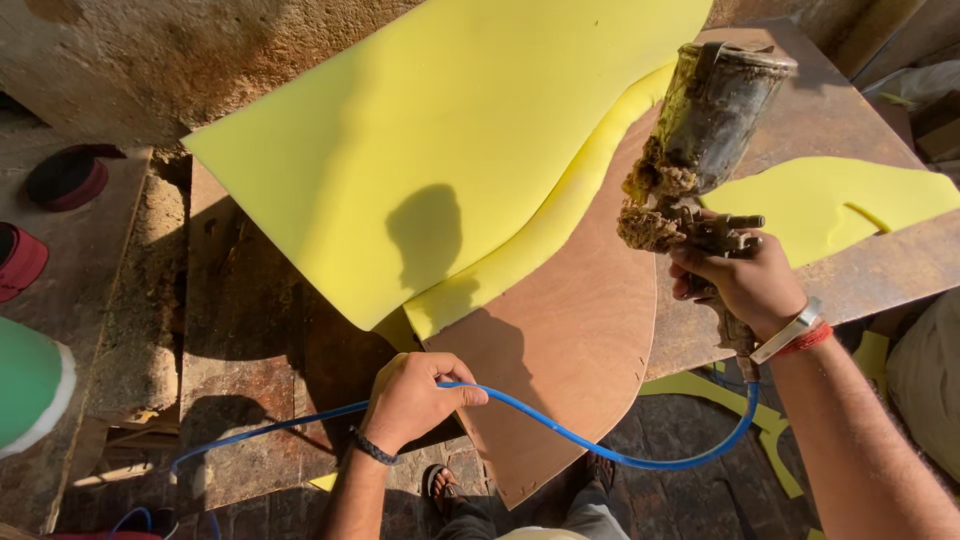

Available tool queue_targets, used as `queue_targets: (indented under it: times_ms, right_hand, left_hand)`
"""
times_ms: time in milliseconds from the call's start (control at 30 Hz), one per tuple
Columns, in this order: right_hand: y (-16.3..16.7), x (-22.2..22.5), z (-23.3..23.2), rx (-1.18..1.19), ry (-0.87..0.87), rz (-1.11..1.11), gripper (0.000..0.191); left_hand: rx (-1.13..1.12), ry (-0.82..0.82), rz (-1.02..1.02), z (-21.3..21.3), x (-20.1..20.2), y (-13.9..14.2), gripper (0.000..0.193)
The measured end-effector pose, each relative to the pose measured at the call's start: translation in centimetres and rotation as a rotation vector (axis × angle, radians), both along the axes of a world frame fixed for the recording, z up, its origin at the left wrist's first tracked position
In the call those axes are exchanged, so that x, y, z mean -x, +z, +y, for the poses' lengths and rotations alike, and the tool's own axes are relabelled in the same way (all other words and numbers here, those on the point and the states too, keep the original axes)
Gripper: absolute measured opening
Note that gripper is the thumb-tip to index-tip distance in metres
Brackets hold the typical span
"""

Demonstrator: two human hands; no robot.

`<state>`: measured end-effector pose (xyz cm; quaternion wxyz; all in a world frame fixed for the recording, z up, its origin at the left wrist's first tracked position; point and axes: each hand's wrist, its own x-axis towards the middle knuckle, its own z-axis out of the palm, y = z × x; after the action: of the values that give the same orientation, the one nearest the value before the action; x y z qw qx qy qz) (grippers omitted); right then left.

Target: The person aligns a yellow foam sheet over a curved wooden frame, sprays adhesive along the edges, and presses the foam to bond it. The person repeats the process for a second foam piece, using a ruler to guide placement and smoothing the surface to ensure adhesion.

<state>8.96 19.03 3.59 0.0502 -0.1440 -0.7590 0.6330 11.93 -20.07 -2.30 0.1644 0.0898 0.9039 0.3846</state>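
Spray gun [700,150]: metal, dull and grimy, crusted near the nozzle with rough, lumpy dried residue. Hose [560,430]: smooth blue plastic with a slight sheen. Foam [420,150]: yellow, soft, matt, finely porous. Board [570,340]: reddish-brown plywood, smooth and matt, with small pin holes along its curved edge. Table [250,330]: worn, stained wood, rough and patchy. Wall [160,50]: coarse, pitted plaster. Right hand [745,280]: wrist with a shiny metal band and red thread.

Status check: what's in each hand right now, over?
Right hand grips crusted spray gun. Left hand holds blue hose. Yellow foam on plywood.
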Motion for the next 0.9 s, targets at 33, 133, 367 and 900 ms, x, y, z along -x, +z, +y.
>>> queue_targets:
  times_ms: [33, 133, 367, 900]
  right_hand:
    - [-0.3, 0.7, 1.2, 0.016, 0.038, 0.007, 0.022]
    - [-0.9, 4.6, 5.3, -0.147, 0.014, 0.186, 0.019]
    - [-0.5, 12.0, 16.0, -0.010, 0.078, 0.237, 0.022]
    - [-2.0, 18.3, 25.1, 0.013, 0.053, 0.335, 0.032]
  left_hand:
    - [0.028, 0.034, -0.017, 1.3, 0.1, 0.0, 0.025]
    - [0.008, 0.134, -0.031, 5.4, 0.4, 0.4, 0.022]
    - [0.150, 0.291, -0.049, 16.9, 2.1, 2.8, 0.023]
    - [0.212, 0.261, -0.091, 26.6, 1.8, 2.7, 0.030]
